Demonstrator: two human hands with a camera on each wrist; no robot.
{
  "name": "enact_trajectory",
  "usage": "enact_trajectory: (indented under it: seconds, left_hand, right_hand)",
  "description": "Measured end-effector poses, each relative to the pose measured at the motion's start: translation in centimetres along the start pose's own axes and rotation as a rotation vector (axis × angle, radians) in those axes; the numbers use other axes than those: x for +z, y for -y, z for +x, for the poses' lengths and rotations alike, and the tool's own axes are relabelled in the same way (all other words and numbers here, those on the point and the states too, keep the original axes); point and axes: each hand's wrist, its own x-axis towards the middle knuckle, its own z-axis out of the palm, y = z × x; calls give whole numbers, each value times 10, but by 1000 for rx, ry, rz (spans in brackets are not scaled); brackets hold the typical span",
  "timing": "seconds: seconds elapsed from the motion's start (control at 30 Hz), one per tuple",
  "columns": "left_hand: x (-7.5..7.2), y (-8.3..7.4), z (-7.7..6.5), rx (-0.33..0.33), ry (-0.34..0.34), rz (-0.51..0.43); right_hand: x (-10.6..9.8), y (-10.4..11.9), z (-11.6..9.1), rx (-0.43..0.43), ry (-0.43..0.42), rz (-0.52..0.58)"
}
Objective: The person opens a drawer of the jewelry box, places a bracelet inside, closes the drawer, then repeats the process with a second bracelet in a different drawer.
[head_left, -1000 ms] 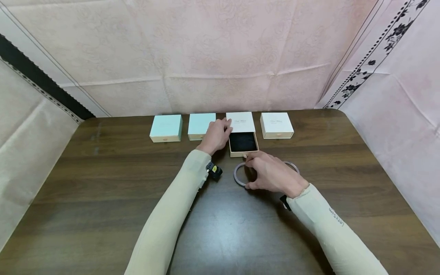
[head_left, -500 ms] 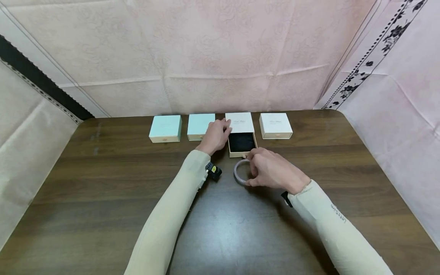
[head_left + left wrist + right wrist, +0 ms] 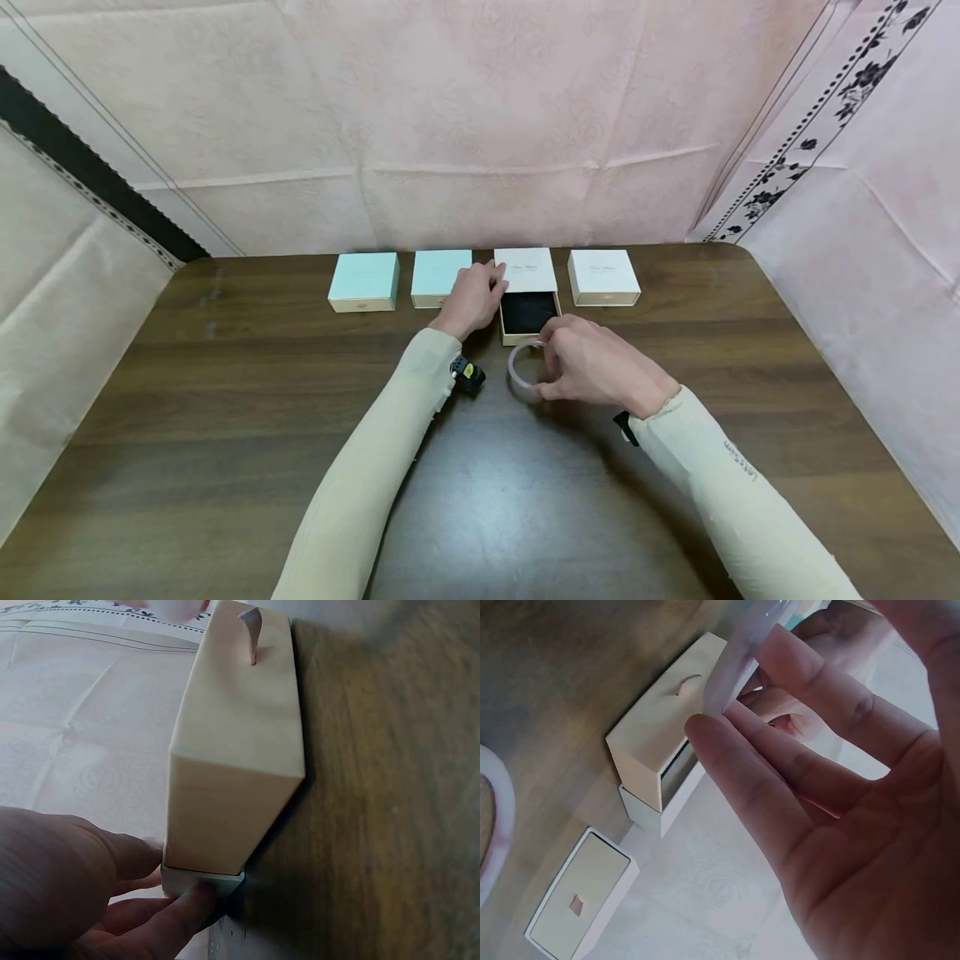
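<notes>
My right hand (image 3: pixel 603 367) pinches a pale lilac bangle (image 3: pixel 517 367), raised close in front of a white drawer box (image 3: pixel 525 268). The drawer (image 3: pixel 528 312) is pulled out toward me and shows a black lining. In the right wrist view, the bangle (image 3: pixel 739 664) is between thumb and fingertips, and a second pale bangle (image 3: pixel 501 814) lies on the table. My left hand (image 3: pixel 474 293) holds the box's white sleeve at its left side; in the left wrist view, its fingertips (image 3: pixel 193 900) are on the sleeve, with the drawer's pull tab (image 3: pixel 252 634) farther up.
Two mint-green boxes, a left one (image 3: pixel 363 282) and a nearer one (image 3: pixel 438 275), stand left of the drawer box. Another white box (image 3: pixel 603 275) stands at its right. All line the back of the brown wooden table (image 3: pixel 225 417), before a pale patterned cloth (image 3: pixel 480 125).
The right hand has lifted the bangle off the table, tilted it and moved slightly toward the drawer; the second bangle's arc is now hidden in the head view. The left hand stays put.
</notes>
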Motion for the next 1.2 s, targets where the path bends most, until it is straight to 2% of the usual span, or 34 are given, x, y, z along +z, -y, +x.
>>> enact_trajectory:
  seconds: [0.3,0.6,1.2]
  left_hand:
    - [3,0,2,-14,-9,10]
    - [3,-1,3,-15,9,3]
    - [1,0,3,10,-1,22]
  right_hand:
    - [-7,-2,6,19,-4,-21]
    - [-11,-9,11,37,-3,11]
    - [-15,-14,25,54,-36,10]
